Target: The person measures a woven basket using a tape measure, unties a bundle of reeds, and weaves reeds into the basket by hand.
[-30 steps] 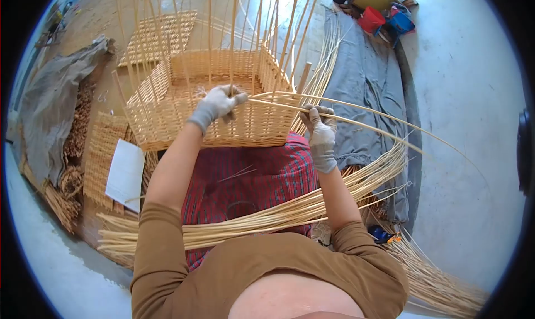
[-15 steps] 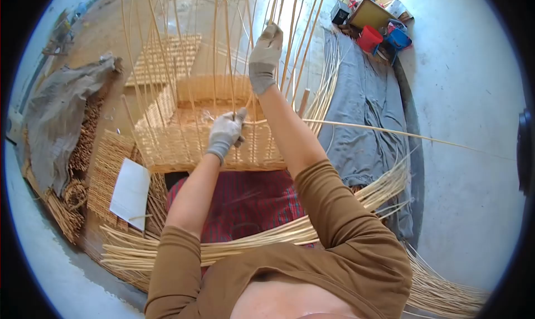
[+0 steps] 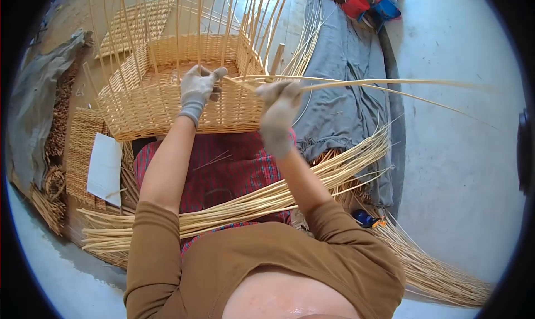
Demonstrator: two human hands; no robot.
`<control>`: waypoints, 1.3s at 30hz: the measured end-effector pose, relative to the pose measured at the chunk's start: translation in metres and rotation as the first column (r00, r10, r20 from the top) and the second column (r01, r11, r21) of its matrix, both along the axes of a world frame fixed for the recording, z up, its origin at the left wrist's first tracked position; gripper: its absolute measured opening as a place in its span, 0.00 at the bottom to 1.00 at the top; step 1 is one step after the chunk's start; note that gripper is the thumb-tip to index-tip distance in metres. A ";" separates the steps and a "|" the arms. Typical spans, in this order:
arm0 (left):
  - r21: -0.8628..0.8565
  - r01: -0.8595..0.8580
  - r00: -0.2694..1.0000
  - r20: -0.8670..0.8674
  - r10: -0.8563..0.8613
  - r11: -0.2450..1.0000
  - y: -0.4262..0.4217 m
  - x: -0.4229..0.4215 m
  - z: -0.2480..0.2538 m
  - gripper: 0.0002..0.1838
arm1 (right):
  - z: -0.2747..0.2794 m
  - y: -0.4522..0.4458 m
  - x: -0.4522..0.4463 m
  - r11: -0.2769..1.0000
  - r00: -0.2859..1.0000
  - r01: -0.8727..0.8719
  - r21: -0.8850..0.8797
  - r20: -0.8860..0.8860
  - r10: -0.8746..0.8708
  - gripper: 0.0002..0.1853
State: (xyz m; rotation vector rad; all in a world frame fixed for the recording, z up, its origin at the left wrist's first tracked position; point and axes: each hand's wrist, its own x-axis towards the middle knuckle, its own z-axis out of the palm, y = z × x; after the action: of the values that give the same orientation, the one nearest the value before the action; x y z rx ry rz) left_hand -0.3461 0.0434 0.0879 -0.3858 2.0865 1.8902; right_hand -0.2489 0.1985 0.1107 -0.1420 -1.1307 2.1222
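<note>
A half-woven wicker basket, rectangular, stands in front of me with tall upright stakes along its walls. My left hand, in a pale work glove, is closed at the top of the near wall, pinching a willow rod by a stake. My right hand, gloved too and smeared by motion, is just right of the near wall. It is closed on a willow rod, which runs from the weave out to the right. A second thin rod trails out beside it.
A bundle of pale rods lies across my lap over a red plaid cloth. Grey cloth covers material on the right. Woven panels and a white sheet lie left. Red and blue containers stand far back.
My right hand has come down from high among the stakes to the right of the near wall, bringing a rod out rightward. My left hand stays at the rim. The view has shifted.
</note>
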 end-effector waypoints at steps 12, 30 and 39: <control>-0.451 0.392 0.860 -0.130 -0.494 0.801 0.075 -0.001 0.015 0.26 | -0.002 0.143 0.013 -0.026 0.709 0.264 0.964 -0.212 -0.673 0.19; -0.065 0.354 0.931 -0.072 -0.358 0.933 0.073 -0.012 -0.008 0.21 | 0.067 0.125 -0.162 -0.137 0.752 -0.507 0.851 0.360 -0.551 0.17; -0.612 -0.257 0.315 -0.785 -0.533 0.748 0.082 0.045 0.017 0.43 | 0.001 0.225 -0.056 -0.366 0.855 -0.072 0.928 -0.132 -0.501 0.24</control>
State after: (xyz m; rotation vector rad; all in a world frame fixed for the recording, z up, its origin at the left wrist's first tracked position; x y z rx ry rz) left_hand -0.3013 0.1255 0.1048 1.1660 3.3536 1.1678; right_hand -0.3051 0.4240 0.1115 0.0603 -2.4842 0.0154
